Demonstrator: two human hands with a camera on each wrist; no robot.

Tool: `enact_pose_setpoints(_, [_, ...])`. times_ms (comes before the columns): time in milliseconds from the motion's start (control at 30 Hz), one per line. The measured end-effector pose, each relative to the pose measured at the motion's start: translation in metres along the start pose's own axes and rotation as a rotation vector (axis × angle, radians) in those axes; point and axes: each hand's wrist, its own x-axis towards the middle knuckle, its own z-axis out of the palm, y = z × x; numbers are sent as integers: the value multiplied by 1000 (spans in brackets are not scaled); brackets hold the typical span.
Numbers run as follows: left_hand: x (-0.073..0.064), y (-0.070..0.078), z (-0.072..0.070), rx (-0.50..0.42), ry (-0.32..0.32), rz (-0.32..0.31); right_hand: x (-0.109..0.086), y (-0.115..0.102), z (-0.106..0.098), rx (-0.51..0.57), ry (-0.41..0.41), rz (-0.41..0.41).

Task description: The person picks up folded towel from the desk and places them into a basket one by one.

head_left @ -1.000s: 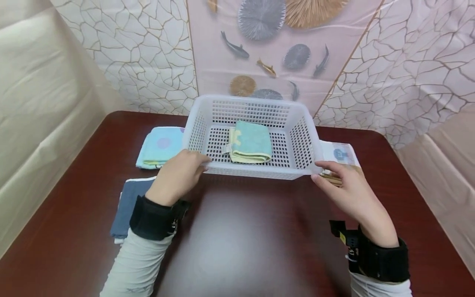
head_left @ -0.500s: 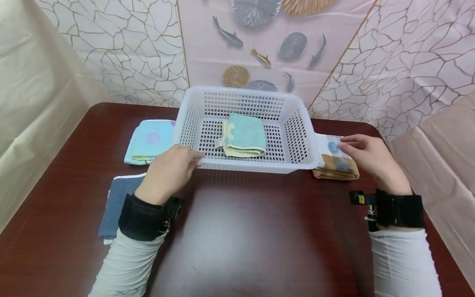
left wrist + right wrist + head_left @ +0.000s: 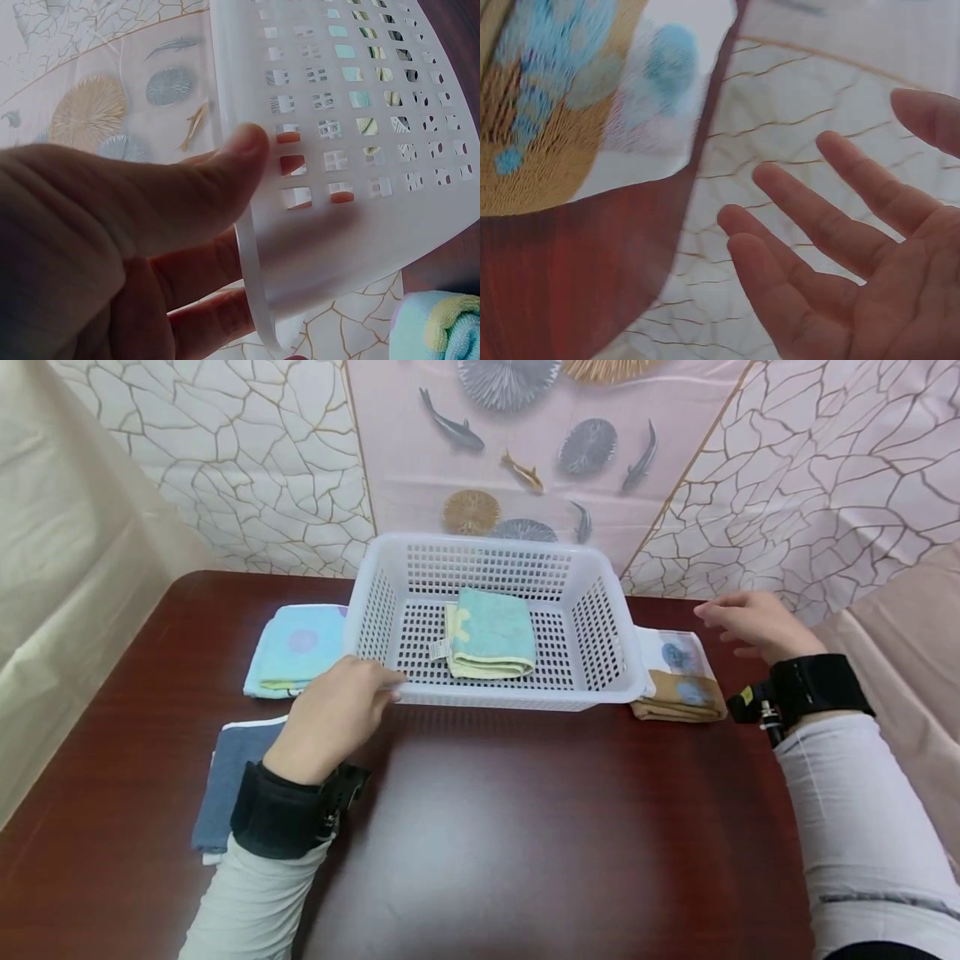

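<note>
My left hand (image 3: pixel 333 714) grips the near left corner of a white plastic basket (image 3: pixel 495 695); in the left wrist view the thumb lies on the outer wall and fingers curl over the rim. Inside the basket lies a folded green and yellow towel (image 3: pixel 497 631) with a white tag. My right hand (image 3: pixel 757 622) hovers off the basket's right side, holding nothing, its fingers spread in the right wrist view. Just left of it, a folded white and brown towel (image 3: pixel 684 681) with blue patches rests against the basket.
A folded light blue towel (image 3: pixel 296 647) lies left of the basket, and a folded dark blue-grey towel (image 3: pixel 236 777) is nearer, partly behind the left wrist. The dark red-brown table (image 3: pixel 525 827) ends at a patterned cloth backdrop (image 3: pixel 285 468).
My right hand has let go of the basket's near right corner and moved right and away, past the white and brown towel. The left hand keeps its grip on the basket.
</note>
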Motion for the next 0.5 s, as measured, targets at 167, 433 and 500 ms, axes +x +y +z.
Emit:
enact_pose_setpoints(167, [-2,0,1,-23,4,-1,23,10,3,-33,2,45])
enact_pose_setpoints(433, [-1,-1,0,-16,12,-1,50,22,15,-183,-74,13])
enact_pose_setpoints(500, [1,-1,0,-12,17,5,54,27,18,-210,-75,-8])
